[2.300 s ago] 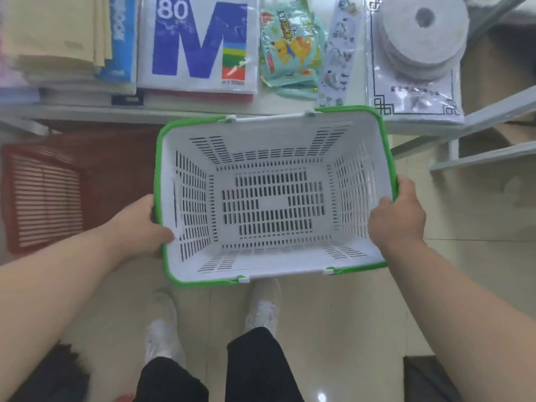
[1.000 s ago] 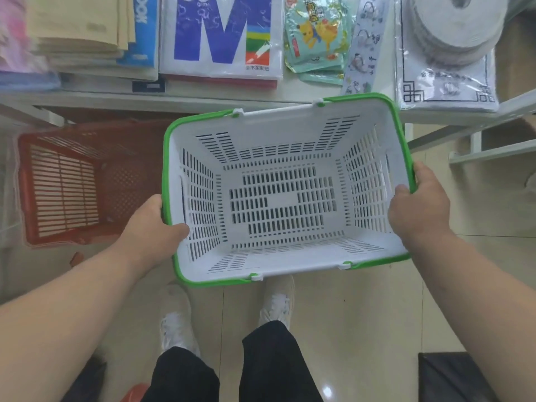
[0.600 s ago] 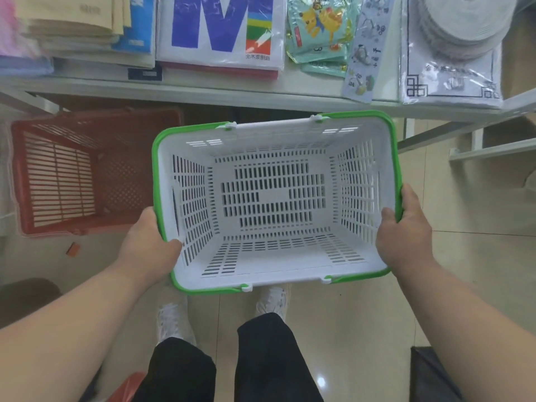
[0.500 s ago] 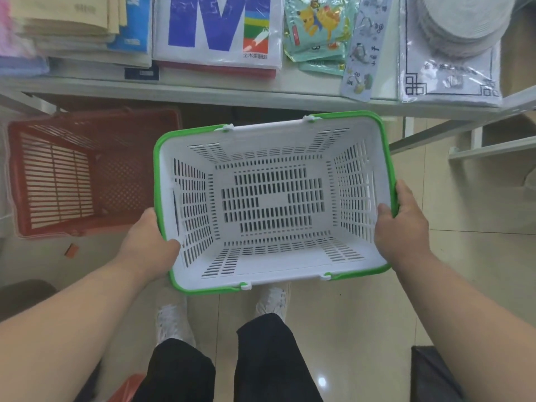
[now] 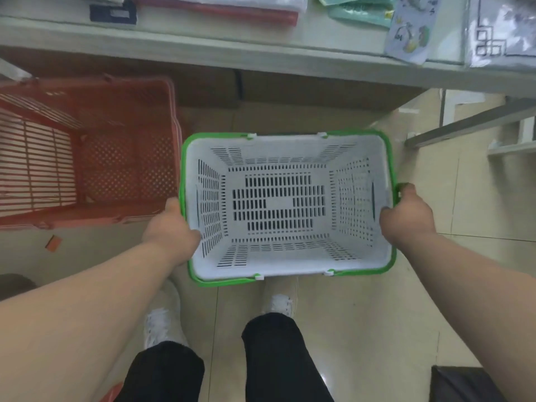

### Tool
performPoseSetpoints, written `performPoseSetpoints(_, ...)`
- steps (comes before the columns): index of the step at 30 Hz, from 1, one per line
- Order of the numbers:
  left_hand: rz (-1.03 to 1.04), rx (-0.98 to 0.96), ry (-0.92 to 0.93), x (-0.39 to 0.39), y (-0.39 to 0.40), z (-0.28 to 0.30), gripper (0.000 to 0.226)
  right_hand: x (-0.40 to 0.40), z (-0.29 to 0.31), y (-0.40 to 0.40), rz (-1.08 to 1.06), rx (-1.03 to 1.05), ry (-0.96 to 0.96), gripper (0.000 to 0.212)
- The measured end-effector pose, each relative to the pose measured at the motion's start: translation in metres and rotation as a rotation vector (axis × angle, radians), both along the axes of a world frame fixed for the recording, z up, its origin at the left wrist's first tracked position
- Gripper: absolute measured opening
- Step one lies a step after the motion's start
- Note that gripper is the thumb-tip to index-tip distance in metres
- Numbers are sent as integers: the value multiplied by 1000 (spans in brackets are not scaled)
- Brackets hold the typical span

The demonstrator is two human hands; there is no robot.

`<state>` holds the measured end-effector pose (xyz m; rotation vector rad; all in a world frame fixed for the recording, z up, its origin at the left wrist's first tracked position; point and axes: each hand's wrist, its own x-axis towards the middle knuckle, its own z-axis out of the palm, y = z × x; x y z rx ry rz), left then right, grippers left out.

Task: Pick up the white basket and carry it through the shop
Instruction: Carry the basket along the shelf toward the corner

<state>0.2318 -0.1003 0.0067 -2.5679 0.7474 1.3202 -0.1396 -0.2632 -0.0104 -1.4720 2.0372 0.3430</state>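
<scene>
Clearly the basket (image 5: 285, 204) is off the floor, held in front of the person's legs and just right of a red basket (image 5: 87, 152) that sits under the shelf (image 5: 203, 50). Each short end is gripped at the green rim: the left hand (image 5: 171, 227) has its thumb hooked inside the wall and its fingers out of sight beneath, clamped on the rim, while the right hand (image 5: 406, 216) is closed around what looks like a green handle where it meets the rim. It is empty, so it should weigh little. The slotted plastic walls look stiff enough to keep their shape, though thin walls may flex if squeezed. The smooth rim could slide in a loose grip, so the rolled edge or the 2 folded handles are the safest holds. For walking, 1 hand on raised handles would probably serve, freeing the other; the shelf edge ahead is the nearest thing to bump.
</scene>
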Motion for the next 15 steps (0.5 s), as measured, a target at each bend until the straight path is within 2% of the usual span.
performPoseSetpoints(3,199,27,65,-8,2,-18,73,1,-25,-1,-63,63,-72,61)
performPoseSetpoints(6,369,-17,115,-10,6,-32,93,3,-41,-1,-229,82,-143,45)
performPoseSetpoints(9,370,-75,127,-5,7,-36,102,2,-46,-4,-295,60,-157,36)
performPoseSetpoints(11,349,-82,140,-5,9,-28,95,0,-37,-4,-285,59,-62,37)
performPoseSetpoints(13,301,-81,108,-6,7,-7,67,-5,-13,-1,-282,64,-13,35)
performPoseSetpoints(15,256,-58,80,-2,9,12,45,-13,7,6,-340,45,-60,25)
